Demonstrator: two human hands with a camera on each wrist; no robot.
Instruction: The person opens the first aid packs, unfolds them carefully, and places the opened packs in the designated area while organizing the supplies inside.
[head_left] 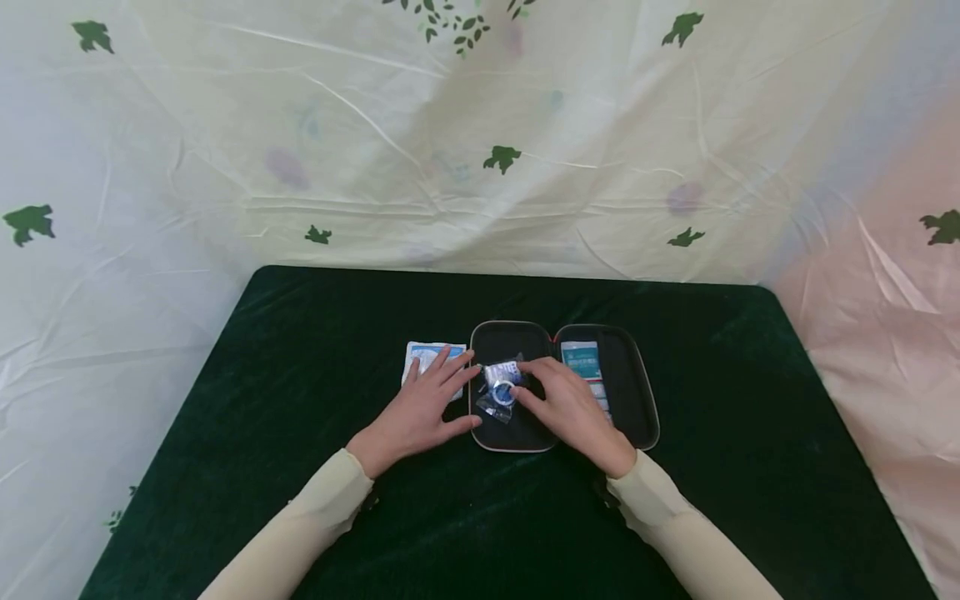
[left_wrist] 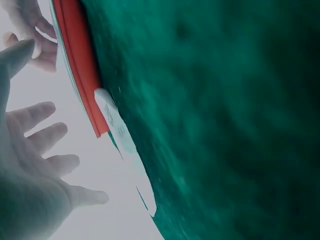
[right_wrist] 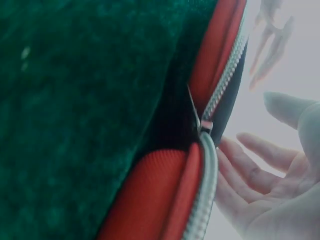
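An unzipped case (head_left: 517, 440) lies spread flat, with a black inside and a red outside (left_wrist: 80, 60). In its left half is a clear plastic packet (head_left: 497, 408) holding a blue-and-white ring-shaped item and a white printed piece. My right hand (head_left: 573, 408) reaches over the middle of the case, thumb and forefinger spread at the packet's right side. A gap shows between thumb and fingers in the right wrist view. My left hand (head_left: 420, 412), fingers straight and spread, is at the case's left edge, partly over a white-and-blue flat packet (head_left: 412, 354).
A teal-and-white packet (head_left: 581, 358) sits in the right half of the case, partly behind my right hand. A zipper (right_wrist: 227, 80) runs along the case's rim. Dark green cloth (head_left: 337, 333) covers the table, and a pale patterned curtain (head_left: 450, 225) hangs behind.
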